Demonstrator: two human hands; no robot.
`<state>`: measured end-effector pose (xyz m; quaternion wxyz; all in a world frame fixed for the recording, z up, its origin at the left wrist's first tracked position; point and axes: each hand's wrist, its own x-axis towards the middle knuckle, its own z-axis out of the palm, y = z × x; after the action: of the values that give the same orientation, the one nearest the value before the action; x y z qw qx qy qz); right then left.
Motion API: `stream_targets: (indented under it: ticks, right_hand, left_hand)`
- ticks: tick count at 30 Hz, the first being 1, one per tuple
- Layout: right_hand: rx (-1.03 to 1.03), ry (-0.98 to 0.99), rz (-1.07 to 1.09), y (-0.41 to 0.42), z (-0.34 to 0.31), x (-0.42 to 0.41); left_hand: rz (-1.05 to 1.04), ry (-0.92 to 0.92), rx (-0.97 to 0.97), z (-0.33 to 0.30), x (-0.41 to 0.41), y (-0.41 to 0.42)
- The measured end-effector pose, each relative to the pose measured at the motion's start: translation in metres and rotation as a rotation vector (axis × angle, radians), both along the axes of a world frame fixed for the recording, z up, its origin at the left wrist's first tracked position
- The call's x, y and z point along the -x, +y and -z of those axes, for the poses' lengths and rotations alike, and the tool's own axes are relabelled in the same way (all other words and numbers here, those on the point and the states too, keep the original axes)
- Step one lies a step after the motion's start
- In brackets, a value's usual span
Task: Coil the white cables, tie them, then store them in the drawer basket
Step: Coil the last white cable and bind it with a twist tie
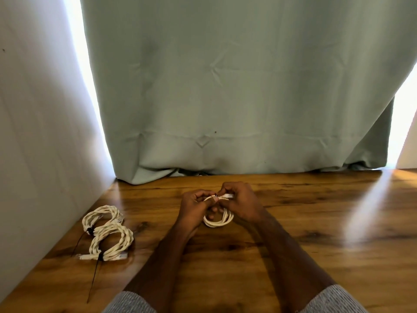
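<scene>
Pinching the top of a small coiled white cable (pixel 218 219) above the glossy wooden table (pixel 293 245), left hand (pixel 195 205) and right hand (pixel 240 203) curl their fingers around it; two tied twisted white cable coils (pixel 106 236) lie well left of it.

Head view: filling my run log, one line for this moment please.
both hands pinch coiled cable | two tied coils left | table

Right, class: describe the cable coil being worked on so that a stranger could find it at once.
Start at the green curtain and come down to the wooden table. Near the table's middle, the left hand and right hand hold a small white coil. Unlike the two tied coils lying far left, it is plain, not braided, and has no long black tie trailing from it.
</scene>
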<state>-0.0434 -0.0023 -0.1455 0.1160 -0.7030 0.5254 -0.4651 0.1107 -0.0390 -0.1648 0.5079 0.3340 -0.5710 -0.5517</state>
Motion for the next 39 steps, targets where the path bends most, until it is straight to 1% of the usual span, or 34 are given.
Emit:
stream_targets:
  ticks: [4, 7, 10, 14, 17, 20, 24, 28, 30, 33, 37, 39]
  right_hand:
    - [0.006, -0.006, 0.026, -0.001, 0.002, 0.001]
    - [0.013, -0.022, 0.044, -0.001, 0.004, 0.000]
    - [-0.009, -0.039, 0.048, -0.002, 0.006, -0.001]
    - [-0.015, -0.072, 0.061, -0.003, 0.006, -0.004]
    - [-0.027, -0.098, 0.075, -0.003, 0.007, -0.005]
    - [-0.045, -0.132, 0.087, -0.001, 0.008, -0.007]
    - [-0.052, -0.148, 0.093, 0.002, 0.009, -0.011]
    - [-0.048, -0.110, 0.096, 0.009, 0.007, -0.016]
    - [-0.048, -0.094, 0.109, 0.012, 0.006, -0.021]
    - [-0.028, -0.077, 0.088, 0.015, 0.004, -0.035]
    - [-0.025, -0.082, 0.031, 0.024, 0.003, -0.069]
    - [-0.041, -0.088, 0.015, 0.026, 0.005, -0.085]
  left_hand:
    - [0.000, -0.016, 0.011, -0.001, 0.002, -0.001]
    - [-0.102, -0.060, 0.074, 0.000, 0.004, 0.000]
    - [-0.251, -0.172, 0.218, 0.002, 0.002, -0.003]
    - [-0.345, -0.347, 0.459, 0.006, 0.001, -0.007]
    - [-0.376, -0.401, 0.548, 0.004, 0.001, -0.006]
    - [-0.395, -0.397, 0.495, 0.004, -0.001, -0.008]
    - [-0.365, -0.361, 0.411, 0.001, -0.005, -0.005]
    - [-0.320, -0.314, 0.329, -0.004, -0.015, 0.009]
    - [-0.344, -0.301, 0.315, -0.004, -0.023, 0.015]
    - [-0.459, -0.304, 0.341, -0.010, -0.043, 0.029]
    - [-0.613, -0.338, 0.475, -0.030, -0.078, 0.051]
    - [-0.667, -0.359, 0.497, -0.040, -0.104, 0.060]
